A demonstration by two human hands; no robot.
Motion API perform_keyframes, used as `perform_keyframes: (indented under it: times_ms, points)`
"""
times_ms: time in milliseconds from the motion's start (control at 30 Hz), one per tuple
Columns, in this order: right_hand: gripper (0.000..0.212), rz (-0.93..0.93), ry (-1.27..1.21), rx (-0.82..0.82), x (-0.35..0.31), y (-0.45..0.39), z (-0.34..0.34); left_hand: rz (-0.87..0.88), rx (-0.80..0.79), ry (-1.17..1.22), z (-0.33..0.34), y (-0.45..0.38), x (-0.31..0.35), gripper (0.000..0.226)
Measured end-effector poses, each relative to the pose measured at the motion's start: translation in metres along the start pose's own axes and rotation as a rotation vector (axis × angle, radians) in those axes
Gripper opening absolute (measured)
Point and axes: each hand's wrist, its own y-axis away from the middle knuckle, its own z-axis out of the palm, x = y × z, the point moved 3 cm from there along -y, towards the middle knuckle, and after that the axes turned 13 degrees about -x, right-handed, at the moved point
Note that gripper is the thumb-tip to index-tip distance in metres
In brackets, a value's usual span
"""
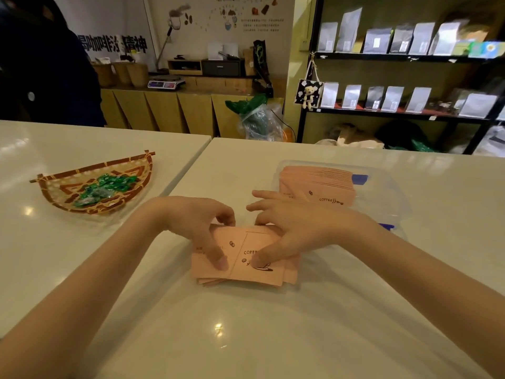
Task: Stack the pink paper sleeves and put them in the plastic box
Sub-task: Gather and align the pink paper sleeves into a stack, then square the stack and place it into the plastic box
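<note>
A small uneven pile of pink paper sleeves (240, 272) with coffee prints lies on the white table in front of me. My left hand (202, 222) grips the pile's left side, thumb pressed on the top sleeve. My right hand (289, 228) holds the right side, thumb on the printed cup. Behind my right hand stands a clear plastic box (388, 192) with blue clips. A tidy stack of pink sleeves (319, 184) lies inside it.
A woven bamboo basket (54, 187) with green wrapped candies sits at the left on the adjoining table. A person in dark clothes (46, 67) stands at the far left. Shelves with pouches (410, 77) line the back right.
</note>
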Motion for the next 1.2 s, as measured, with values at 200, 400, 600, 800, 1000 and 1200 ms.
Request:
perform_keyframes:
  times_ms: [200, 400, 600, 800, 1000, 1200]
  points:
    - [0.054, -0.008, -0.082, 0.233, 0.001, 0.029, 0.016, 0.171, 0.208, 0.019, 0.014, 0.018, 0.018, 0.052]
    - [0.045, -0.003, -0.283, 0.466, 0.024, 0.076, 0.030, 0.383, 0.444, 0.080, 0.027, 0.015, 0.057, 0.045]
    - [0.043, 0.102, -0.348, 0.557, 0.049, 0.105, 0.047, 0.536, 0.502, 0.192, 0.042, -0.006, 0.084, 0.037]
    - [0.049, 0.111, -0.379, 0.566, 0.058, 0.105, 0.063, 0.544, 0.523, 0.169, 0.048, -0.021, 0.083, 0.049]
    - [0.059, 0.110, -0.304, 0.568, 0.063, 0.104, 0.070, 0.548, 0.489, 0.180, 0.053, -0.021, 0.077, 0.054]
    - [0.056, 0.136, -0.386, 0.594, 0.075, 0.114, 0.077, 0.502, 0.504, 0.274, 0.057, -0.021, 0.061, 0.048]
